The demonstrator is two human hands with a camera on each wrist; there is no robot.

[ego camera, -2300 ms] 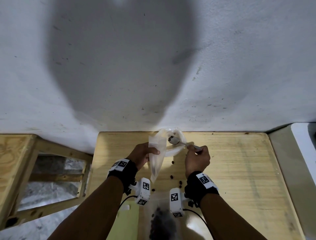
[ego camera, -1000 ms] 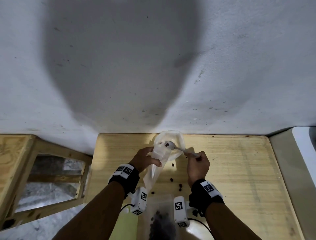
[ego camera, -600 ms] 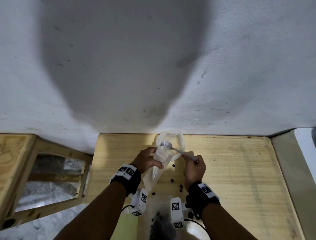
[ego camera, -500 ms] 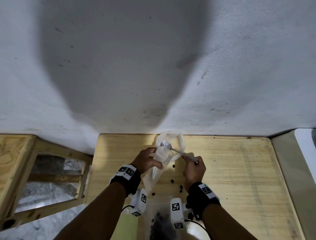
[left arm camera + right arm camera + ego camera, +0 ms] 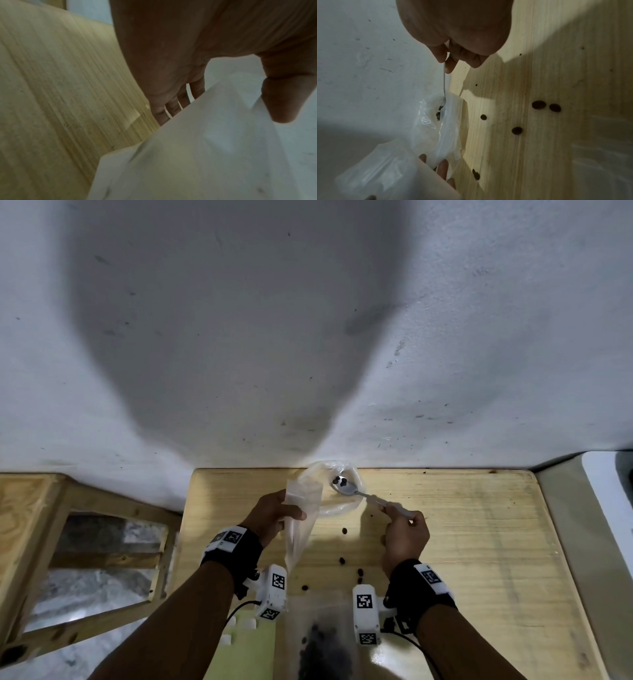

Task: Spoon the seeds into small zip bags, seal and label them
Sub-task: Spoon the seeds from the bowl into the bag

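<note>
the left hand (image 5: 274, 513) pinches a small clear zip bag (image 5: 301, 518) near its top, thumb on one face and fingers behind, so the bag hangs slanting down toward the table. the right hand (image 5: 406, 537) is curled round the handle of a metal spoon (image 5: 356, 493), whose bowl carries a few dark seeds (image 5: 340, 481) and hovers over a crumpled clear plastic bag (image 5: 337, 505) lying at the far edge of the table, against the wall. the spoon's bowl sits just beside the zip bag's mouth, not inside it. loose seeds (image 5: 342, 560) lie scattered on the pale wooden table (image 5: 479, 542) between the two wrists, and a heap of dark seeds in another clear bag (image 5: 322, 648) sits at the near edge, with a pale green sheet (image 5: 253, 652) beside it. a rough white wall (image 5: 445, 337) rises behind, bearing a broad shadow. a wooden frame (image 5: 30, 525) stands to the left, a white ledge (image 5: 603, 498) to the right.
</note>
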